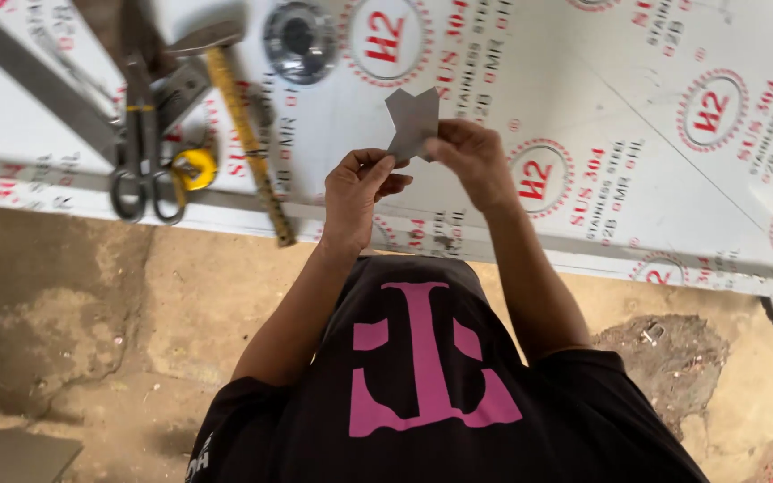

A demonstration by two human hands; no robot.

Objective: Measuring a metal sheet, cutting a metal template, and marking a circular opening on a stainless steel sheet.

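I saw both hands up over the desk [637, 125], which was a big white sheet with red round marks. The left hand [361, 192] and the right hand [469, 159] each pinched one small grey metal piece [412, 121] by its bottom edge. The fingers were curled shut on it, and it stood up in the air, not lying on the desk, I think so both sides could be looked at. Off to the left, well apart, lay the scissors [143, 148], a hammer [234, 98], a yellow tape measure [194, 168] and a shiny round metal cup [300, 40], near enough to grab.
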